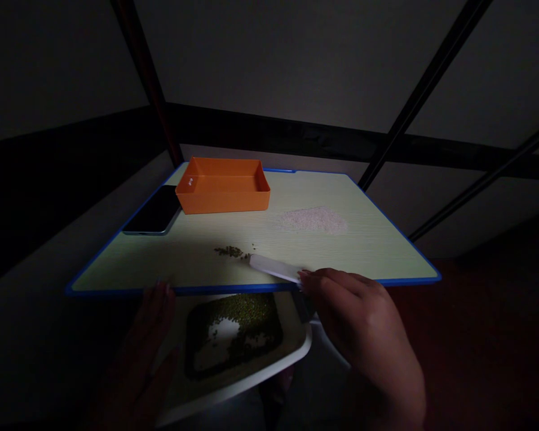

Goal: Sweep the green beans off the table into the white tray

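Note:
My right hand (362,323) pinches one end of a flat white scraper-like strip (273,267). The strip's far tip rests on the small table's top beside a little scatter of dark green beans (229,251). Below the front edge is a white tub (296,353), with many green beans (247,311) spread over its bottom and a bare patch among them. In deep shadow, my left hand (148,347) lies over the tub's left side. Its fingers are stretched out, their tips by the table edge, and the thumb is apart from them.
On the pale, blue-rimmed tabletop (197,263), an orange open box (224,202) stands at the back left. A dark phone (155,212) lies left of it. A thin heap of whitish grains (317,219) is right of centre. Dark panelled walls rise behind.

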The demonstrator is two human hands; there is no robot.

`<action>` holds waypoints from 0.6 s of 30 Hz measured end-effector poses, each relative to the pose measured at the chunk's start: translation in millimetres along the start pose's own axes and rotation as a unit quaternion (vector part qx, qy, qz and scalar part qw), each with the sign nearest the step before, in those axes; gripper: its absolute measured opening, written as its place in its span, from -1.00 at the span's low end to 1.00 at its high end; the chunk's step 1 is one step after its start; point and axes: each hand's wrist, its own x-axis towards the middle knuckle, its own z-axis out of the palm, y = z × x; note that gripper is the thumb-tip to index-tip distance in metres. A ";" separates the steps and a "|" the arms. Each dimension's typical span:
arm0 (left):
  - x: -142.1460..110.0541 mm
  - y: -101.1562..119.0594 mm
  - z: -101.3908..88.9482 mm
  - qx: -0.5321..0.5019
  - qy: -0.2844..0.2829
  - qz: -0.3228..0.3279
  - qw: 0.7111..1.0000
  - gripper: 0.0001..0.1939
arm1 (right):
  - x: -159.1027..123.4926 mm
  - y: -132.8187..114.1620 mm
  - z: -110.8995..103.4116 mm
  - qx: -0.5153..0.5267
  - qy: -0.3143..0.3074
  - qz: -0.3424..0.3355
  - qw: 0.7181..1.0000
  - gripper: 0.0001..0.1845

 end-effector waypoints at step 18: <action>0.3 4.6 -0.1 -0.012 0.007 -0.016 1.000 -0.35 | 4.9 -1.4 5.0 -0.030 0.027 -0.019 0.999 -0.81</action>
